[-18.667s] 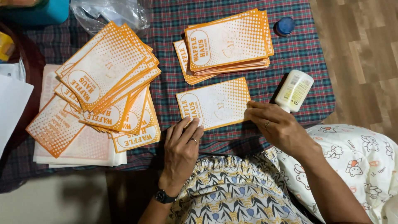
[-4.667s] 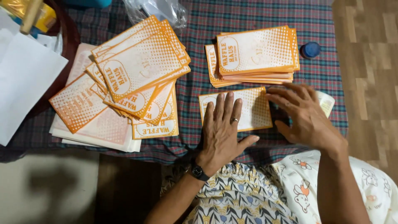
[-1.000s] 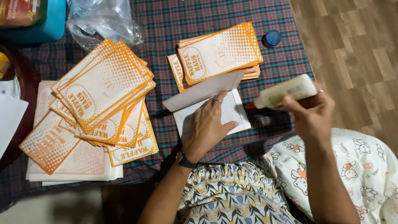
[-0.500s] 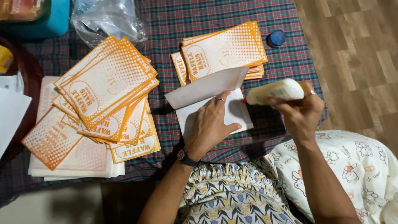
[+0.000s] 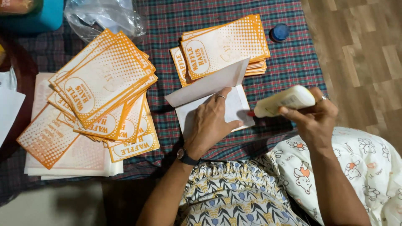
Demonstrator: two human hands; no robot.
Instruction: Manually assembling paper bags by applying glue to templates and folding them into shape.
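Two hands, left hand (image 5: 211, 121) flat on one white paper bag (image 5: 209, 94), right hand (image 5: 314, 119) gripping one glue bottle (image 5: 282, 101)

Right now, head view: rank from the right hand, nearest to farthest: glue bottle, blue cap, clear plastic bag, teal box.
1. Glue bottle: held in the right hand, nozzle pointing at the white sheet.
2. Blue cap: on the plaid cloth, above the hand near the table's far right edge.
3. Clear plastic bag: top, left of centre.
4. Teal box: top-left corner.
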